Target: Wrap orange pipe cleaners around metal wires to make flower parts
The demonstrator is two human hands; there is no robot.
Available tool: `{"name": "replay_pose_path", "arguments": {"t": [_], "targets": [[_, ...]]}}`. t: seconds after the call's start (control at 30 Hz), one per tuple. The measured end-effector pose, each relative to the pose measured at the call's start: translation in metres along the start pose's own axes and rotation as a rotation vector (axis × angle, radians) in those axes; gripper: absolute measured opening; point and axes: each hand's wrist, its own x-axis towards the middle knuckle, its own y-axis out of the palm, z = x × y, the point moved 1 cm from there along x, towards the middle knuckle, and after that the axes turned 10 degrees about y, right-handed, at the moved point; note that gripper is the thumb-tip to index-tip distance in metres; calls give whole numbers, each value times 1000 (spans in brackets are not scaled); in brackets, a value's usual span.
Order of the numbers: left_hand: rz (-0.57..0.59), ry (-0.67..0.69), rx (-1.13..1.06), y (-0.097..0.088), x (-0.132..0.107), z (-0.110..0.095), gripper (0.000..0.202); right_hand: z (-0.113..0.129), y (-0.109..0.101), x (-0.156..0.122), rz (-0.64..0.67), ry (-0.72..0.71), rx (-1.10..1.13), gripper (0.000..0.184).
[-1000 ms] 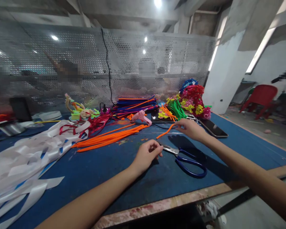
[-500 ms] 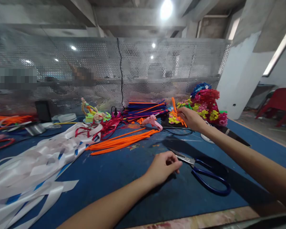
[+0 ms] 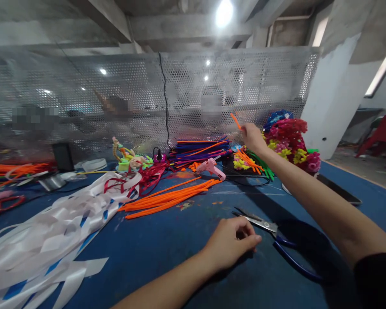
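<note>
My right hand [image 3: 252, 137] is stretched far forward and pinches a short orange pipe cleaner [image 3: 235, 121], held up above a heap of small orange and yellow pieces [image 3: 244, 159]. My left hand [image 3: 232, 242] rests on the blue table [image 3: 167, 244] with fingers curled, just left of the blades of blue-handled scissors [image 3: 276, 240]. Whether the left fingers hold anything is hidden. A bundle of long orange pipe cleaners [image 3: 170, 196] lies in the middle of the table.
A pink glue gun [image 3: 212, 168] lies beyond the orange bundle. White and blue ribbons [image 3: 48, 231] cover the left side. Purple and orange sticks [image 3: 196, 148] and a pile of pipe-cleaner flowers [image 3: 289, 139] stand against a perforated metal screen [image 3: 148, 94]. A phone [image 3: 341, 189] lies at right.
My right hand lifted the orange pipe cleaner off the table and carried it forward and up toward the screen. My left hand stayed curled beside the scissors.
</note>
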Motion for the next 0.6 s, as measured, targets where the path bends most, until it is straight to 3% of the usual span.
{"name": "replay_pose_path", "arguments": {"t": [0.17, 0.4, 0.5, 0.6], "targets": [[17, 12, 49, -2, 0, -4, 20, -36, 30, -29, 174, 52, -82, 19], [35, 25, 82, -1, 2, -2, 18, -48, 13, -20, 362, 216, -147, 28], [44, 30, 87, -1, 2, -3, 18, -46, 16, -25, 518, 305, -137, 35], [55, 30, 108, -2, 2, -5, 18, -42, 24, -35, 638, 373, -98, 25]]}}
